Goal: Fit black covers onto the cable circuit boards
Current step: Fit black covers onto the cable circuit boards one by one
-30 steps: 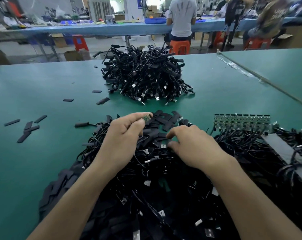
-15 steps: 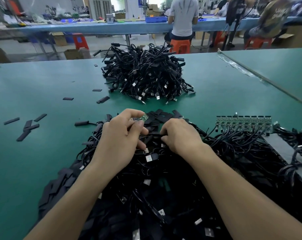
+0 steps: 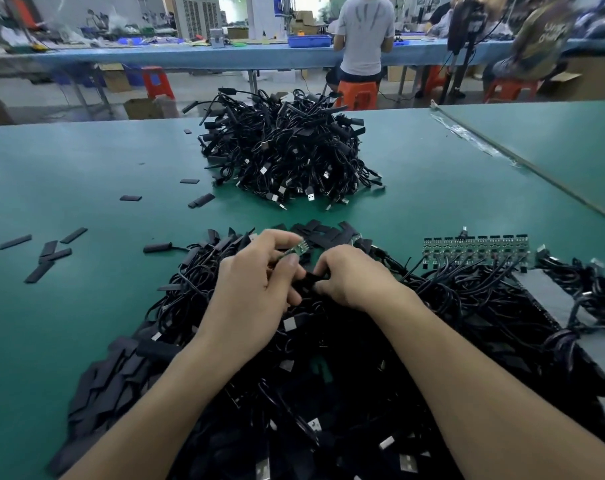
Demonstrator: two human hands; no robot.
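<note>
Left hand point(image 3: 256, 282) pinches small green circuit board point(image 3: 296, 249). Right hand point(image 3: 353, 278) grips black cover point(image 3: 309, 280) just below board, not yet on. From hands: far cable pile point(image 3: 287, 154) at 12 o'clock, likely finished. Near cable heap point(image 3: 329, 375) at 6, bare board strip point(image 3: 474, 249) at 3, loose covers point(image 3: 48, 254) at 9. Roughly half left, I'd guess.

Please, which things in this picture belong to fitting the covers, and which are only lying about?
In use:
left hand pinching a circuit board
right hand gripping a black cover
near cable pile under both hands
row of boards to the right

Lying about:
loose covers at the left
far cable pile
orange stool and blue bin behind
</note>
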